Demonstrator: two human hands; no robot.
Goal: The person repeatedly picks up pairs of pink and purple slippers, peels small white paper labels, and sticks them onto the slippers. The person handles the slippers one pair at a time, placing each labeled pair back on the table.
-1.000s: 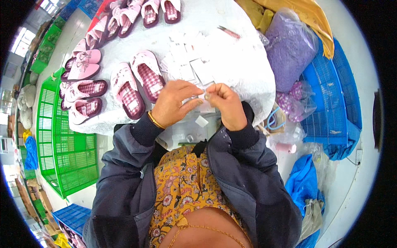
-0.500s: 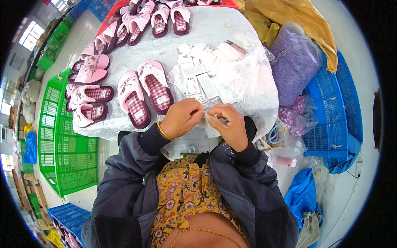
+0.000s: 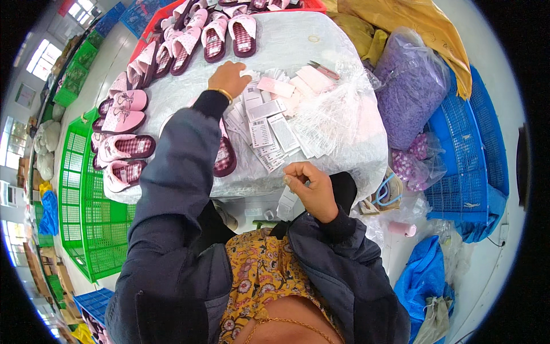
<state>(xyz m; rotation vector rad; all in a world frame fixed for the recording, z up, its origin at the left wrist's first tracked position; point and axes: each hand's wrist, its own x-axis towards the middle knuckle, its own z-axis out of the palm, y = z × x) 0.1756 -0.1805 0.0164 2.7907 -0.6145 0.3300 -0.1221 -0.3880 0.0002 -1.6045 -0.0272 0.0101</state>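
My left hand [image 3: 228, 79] reaches over the table to the far left edge of a pile of white paper tags [image 3: 260, 133]. Its fingertips point down by a small white piece and are partly hidden, so their grip is unclear. Nearer to me, my right hand [image 3: 314, 189] is closed in a pinch on a white tag [image 3: 286, 202] that hangs below the fingers past the table's near edge. Under my left forearm lies a pink and maroon slipper [image 3: 225, 156], mostly covered. Clear plastic strings [image 3: 323, 123] spread beside the tags.
More pink slippers [image 3: 127, 146] line the table's left and far sides. Red-handled snips [image 3: 323, 70] lie behind the tags. A green crate [image 3: 86, 229] stands left; blue baskets [image 3: 458, 155] and a bag of purple material [image 3: 409, 80] are right.
My left hand has left my right hand and moved forward to the far edge of the tags. My right hand stays near the table edge with the tag, slightly lower.
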